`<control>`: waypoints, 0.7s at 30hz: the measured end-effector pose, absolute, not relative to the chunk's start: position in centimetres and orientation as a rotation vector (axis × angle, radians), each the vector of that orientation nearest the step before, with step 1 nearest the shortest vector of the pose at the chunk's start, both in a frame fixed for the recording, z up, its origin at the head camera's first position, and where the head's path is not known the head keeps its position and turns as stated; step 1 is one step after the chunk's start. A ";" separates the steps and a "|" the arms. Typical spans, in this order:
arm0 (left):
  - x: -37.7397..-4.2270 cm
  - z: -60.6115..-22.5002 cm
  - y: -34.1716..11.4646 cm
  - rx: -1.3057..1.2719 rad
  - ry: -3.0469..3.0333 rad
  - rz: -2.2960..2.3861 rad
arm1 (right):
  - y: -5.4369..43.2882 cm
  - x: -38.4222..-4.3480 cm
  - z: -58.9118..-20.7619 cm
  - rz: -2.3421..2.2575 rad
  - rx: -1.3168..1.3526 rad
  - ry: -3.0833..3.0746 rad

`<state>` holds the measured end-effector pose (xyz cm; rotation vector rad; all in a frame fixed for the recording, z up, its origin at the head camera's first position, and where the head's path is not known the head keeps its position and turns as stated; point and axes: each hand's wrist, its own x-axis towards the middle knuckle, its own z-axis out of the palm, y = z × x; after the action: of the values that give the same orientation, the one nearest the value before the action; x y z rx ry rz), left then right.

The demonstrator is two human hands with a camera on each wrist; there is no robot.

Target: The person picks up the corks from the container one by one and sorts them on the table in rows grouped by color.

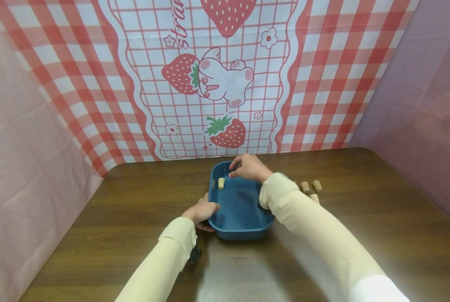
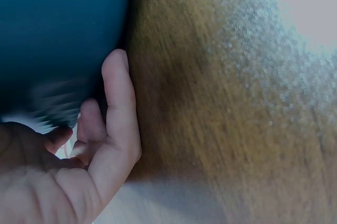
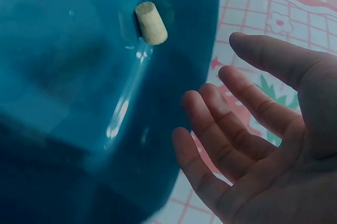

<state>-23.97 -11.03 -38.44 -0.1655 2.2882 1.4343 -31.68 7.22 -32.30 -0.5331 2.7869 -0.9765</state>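
A blue rectangular tray point(image 1: 240, 234) with rounded corners stands on the wooden table. My left hand point(image 1: 202, 211) holds it by the left wall, thumb over the rim and fingers along the outside. In the left wrist view those fingers point(image 2: 120, 108) lie low against the blue wall, near the tabletop. One cork point(image 1: 221, 183) is inside the tray near its far left, and shows again as a pale cork point(image 3: 151, 23) in the right wrist view. Over the tray's far end is my right hand point(image 1: 249, 167), fingers spread loosely, with nothing between them.
Several corks, one of them a darker cork point(image 1: 305, 187), are on the table right of the tray, partly covered by the right sleeve point(image 1: 323, 235). A strawberry-patterned cloth point(image 1: 225, 84) hangs along the table's back edge. Pink cloths flank both sides.
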 end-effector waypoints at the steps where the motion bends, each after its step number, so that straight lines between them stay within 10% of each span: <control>1: -23.9 -38.4 -11.0 -0.164 2.290 1.432 | 7.0 -31.7 -32.4 -0.973 -0.526 2.784; 21: -23.8 -38.5 -11.1 -0.156 2.290 1.463 | 3.8 -32.5 -35.4 -0.828 -0.376 2.821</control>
<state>-23.81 -11.10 -38.52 -0.1555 2.2898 1.4625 -32.48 3.79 -35.42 -0.3757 2.8209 -0.8276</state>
